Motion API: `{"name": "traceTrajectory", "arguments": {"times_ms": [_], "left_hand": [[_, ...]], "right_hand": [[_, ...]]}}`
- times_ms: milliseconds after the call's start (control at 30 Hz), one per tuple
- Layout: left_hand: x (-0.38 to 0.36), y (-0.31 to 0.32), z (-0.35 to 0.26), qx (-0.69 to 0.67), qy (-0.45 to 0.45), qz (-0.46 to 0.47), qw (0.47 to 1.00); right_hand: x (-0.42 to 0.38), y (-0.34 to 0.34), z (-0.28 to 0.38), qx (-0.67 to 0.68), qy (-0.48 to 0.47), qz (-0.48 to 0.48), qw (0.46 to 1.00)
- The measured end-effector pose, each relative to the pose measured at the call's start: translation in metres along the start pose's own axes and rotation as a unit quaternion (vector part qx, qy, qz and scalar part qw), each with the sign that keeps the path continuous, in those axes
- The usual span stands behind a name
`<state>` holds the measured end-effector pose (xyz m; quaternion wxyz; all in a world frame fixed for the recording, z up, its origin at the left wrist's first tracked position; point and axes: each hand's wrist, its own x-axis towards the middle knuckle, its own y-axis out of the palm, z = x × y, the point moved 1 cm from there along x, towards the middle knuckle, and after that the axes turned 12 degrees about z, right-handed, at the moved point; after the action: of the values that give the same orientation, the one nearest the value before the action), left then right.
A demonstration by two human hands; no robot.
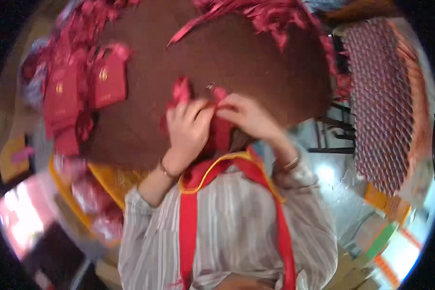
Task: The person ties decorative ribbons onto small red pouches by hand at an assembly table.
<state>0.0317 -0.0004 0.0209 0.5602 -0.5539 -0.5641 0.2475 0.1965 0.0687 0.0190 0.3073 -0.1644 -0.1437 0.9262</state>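
Observation:
Near the front edge of the round brown table, both hands work at a red cloth piece (pixel 221 135) with looped pink-red ribbon (pixel 181 90) rising from it. My left hand (pixel 189 128) is closed over its left side, fingers curled on the ribbon. My right hand (pixel 245 115) pinches the ribbon on the right, close to the left fingertips. Motion blur and the fingers hide the exact shape of the piece and where the ribbon joins it. A tiny shiny bit (pixel 210 86) lies just beyond the hands.
Red pouches with gold print (pixel 110 81) are piled at the table's left. A heap of red ribbons (pixel 280 19) covers the far right edge of the brown table (pixel 154 38). A patterned cushion (pixel 379 101) is at right, yellow-edged containers (pixel 106 179) at lower left.

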Motion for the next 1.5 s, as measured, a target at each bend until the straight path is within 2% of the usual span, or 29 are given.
{"name": "traceTrajectory", "arguments": {"times_ms": [100,167,200,267,300,333,400,433,467,567,600,633,667,700,767,800,900,967,1067,1100,1167,1200,1233,1267,1300,1333,1400,1467,1500], "left_hand": [[-0.003,0.000,0.008,-0.013,-0.021,0.015,1.000],[-0.004,0.002,0.012,-0.061,-0.038,0.023,0.997],[-0.005,0.001,0.013,-0.055,-0.044,0.024,0.997],[-0.002,-0.006,0.015,-0.105,-0.058,0.074,0.990],[0.004,-0.014,0.023,-0.220,-0.091,0.110,0.965],[0.007,-0.018,0.033,-0.217,-0.098,0.108,0.965],[0.014,-0.021,0.053,-0.406,-0.182,0.263,0.856],[0.021,-0.026,0.058,-0.369,-0.151,0.303,0.865],[0.024,-0.024,0.062,-0.368,-0.157,0.301,0.866],[0.034,-0.026,0.063,-0.329,-0.094,0.453,0.823],[0.032,-0.019,0.066,-0.328,-0.102,0.465,0.816],[0.034,-0.021,0.067,-0.340,-0.034,0.454,0.823],[0.035,-0.022,0.069,-0.350,-0.034,0.452,0.820],[0.035,-0.004,0.077,-0.365,0.013,0.454,0.813],[0.042,-0.009,0.073,-0.386,-0.070,0.486,0.781],[0.046,-0.001,0.080,-0.392,-0.007,0.492,0.777],[0.045,-0.001,0.079,-0.425,-0.044,0.469,0.773],[0.034,0.026,0.083,-0.507,-0.116,0.421,0.743],[0.033,0.013,0.076,-0.461,-0.187,0.403,0.768],[0.032,0.008,0.072,-0.412,-0.210,0.387,0.798],[0.028,0.017,0.068,-0.413,-0.241,0.356,0.803],[0.025,0.021,0.068,-0.411,-0.273,0.334,0.803],[0.025,0.023,0.068,-0.373,-0.237,0.332,0.833],[0.026,0.025,0.069,-0.373,-0.248,0.323,0.834],[0.029,0.029,0.071,-0.374,-0.264,0.265,0.849],[0.033,0.029,0.074,-0.374,-0.277,0.207,0.861],[0.042,0.024,0.081,-0.366,-0.287,0.162,0.870],[0.056,0.016,0.085,-0.362,-0.306,0.119,0.872],[0.060,0.006,0.090,-0.347,-0.265,0.084,0.896]], "right_hand": [[0.000,0.004,0.004,0.020,-0.038,0.003,0.999],[0.001,0.002,0.013,0.008,0.042,0.030,0.999],[0.002,0.004,0.010,0.010,0.037,0.037,0.999],[0.005,0.008,0.007,-0.085,-0.044,0.016,0.995],[0.006,0.008,0.014,-0.081,-0.013,0.024,0.996],[0.006,0.010,0.013,-0.080,-0.017,0.031,0.996],[0.007,0.011,0.010,-0.083,-0.042,0.013,0.996],[0.008,0.013,0.012,-0.082,-0.045,0.019,0.995],[0.007,0.015,0.014,-0.095,-0.058,0.015,0.994],[0.000,0.020,0.024,-0.120,-0.085,0.004,0.989],[0.004,0.022,0.029,-0.127,-0.103,-0.006,0.987],[0.006,0.024,0.030,-0.132,-0.102,-0.007,0.986],[0.007,0.025,0.028,-0.139,-0.100,-0.008,0.985],[0.008,0.025,0.031,-0.154,-0.109,-0.006,0.982],[0.008,0.023,0.027,-0.166,-0.125,-0.004,0.978],[0.010,0.023,0.024,-0.163,-0.136,-0.001,0.977],[0.013,0.022,0.033,-0.169,-0.138,-0.003,0.976],[0.014,0.024,0.030,-0.174,-0.139,-0.001,0.975],[0.017,0.021,0.023,-0.173,-0.114,0.030,0.978],[0.018,0.020,0.022,-0.179,-0.120,0.037,0.976],[0.020,0.019,0.015,-0.082,-0.057,0.079,0.992],[0.021,0.018,0.010,-0.088,-0.061,0.085,0.991],[0.023,0.019,0.003,-0.059,-0.069,0.094,0.991],[0.023,0.021,0.000,-0.027,-0.076,0.106,0.991],[0.022,0.024,-0.001,0.026,-0.023,0.153,0.988],[0.022,0.028,0.002,0.023,-0.026,0.165,0.986],[0.020,0.034,0.007,-0.044,-0.062,0.154,0.985],[0.022,0.036,0.000,-0.039,-0.055,0.147,0.987],[0.024,0.036,0.003,-0.050,-0.098,0.170,0.979]]}}
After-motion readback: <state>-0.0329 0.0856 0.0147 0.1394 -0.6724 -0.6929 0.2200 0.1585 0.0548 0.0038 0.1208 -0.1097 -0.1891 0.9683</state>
